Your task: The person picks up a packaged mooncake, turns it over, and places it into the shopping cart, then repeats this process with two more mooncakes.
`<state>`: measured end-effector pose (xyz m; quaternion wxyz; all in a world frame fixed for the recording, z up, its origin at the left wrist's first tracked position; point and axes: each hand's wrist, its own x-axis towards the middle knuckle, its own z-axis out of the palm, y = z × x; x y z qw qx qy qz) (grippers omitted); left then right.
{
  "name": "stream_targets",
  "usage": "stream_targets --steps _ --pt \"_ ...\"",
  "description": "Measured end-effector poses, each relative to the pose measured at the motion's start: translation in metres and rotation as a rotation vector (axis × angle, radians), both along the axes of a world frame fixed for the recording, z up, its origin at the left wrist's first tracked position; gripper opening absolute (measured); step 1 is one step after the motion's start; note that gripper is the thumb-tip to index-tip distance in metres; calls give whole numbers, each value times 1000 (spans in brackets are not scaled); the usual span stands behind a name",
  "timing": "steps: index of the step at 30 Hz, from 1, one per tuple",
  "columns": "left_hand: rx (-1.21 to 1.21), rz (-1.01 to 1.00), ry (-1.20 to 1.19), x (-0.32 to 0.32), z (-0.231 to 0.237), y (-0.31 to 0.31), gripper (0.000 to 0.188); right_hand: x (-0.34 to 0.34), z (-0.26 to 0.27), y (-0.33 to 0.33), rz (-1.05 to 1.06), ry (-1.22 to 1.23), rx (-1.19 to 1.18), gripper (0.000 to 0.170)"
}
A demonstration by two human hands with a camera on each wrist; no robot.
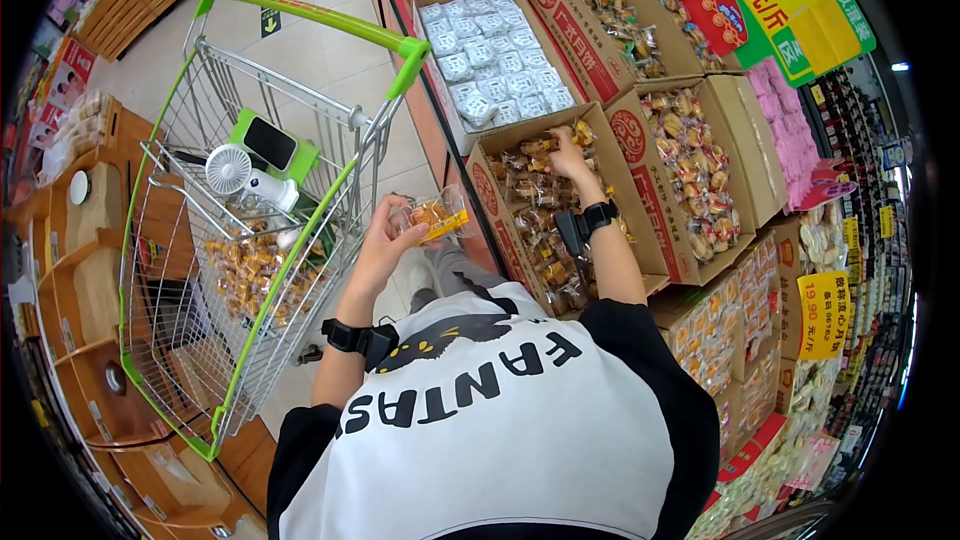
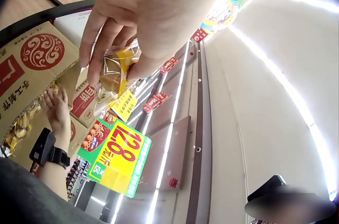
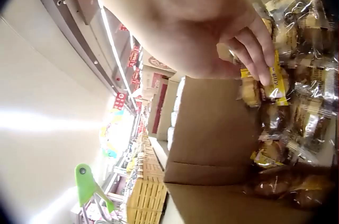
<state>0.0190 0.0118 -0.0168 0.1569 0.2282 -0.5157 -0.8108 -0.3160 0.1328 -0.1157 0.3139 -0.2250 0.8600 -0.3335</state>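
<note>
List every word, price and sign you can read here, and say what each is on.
"12.8元/斤": green and yellow sign
"可以混装": same sign, head view
".90元/斤": yellow price card, leading digits unclear
"手工制作": cardboard box
"广式月饼": box beside the white packets
"FANTAS": shirt, ending unclear
Print on the held packet and shelf tags: too small or blurred
</note>
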Motion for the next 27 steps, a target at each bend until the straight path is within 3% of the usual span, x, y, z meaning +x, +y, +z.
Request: stream_targets --steps 5,14,17,20,24,27 --pt "-8 -5 -24 4 -1 -2 24 -1 -20 -7 14 -146 81 58" --pt "8 34 -12 9 -3 -2 26 -14 -80 -16 32 47 -71 55" --pt "5 27 -15 10 -4 -2 26 -9 -71 -12 -14 169 -21 48" --pt "8 32 -29 11 -4 -2 26 14 -21 -7 -12 298 -86 37" --pt "15 48 -8 12 -8 -3 26 20 10 -4 -103 54 -246 33" --pt "16 35 -22 12 -6 -3 26 17 26 2 -8 182 -75 31"
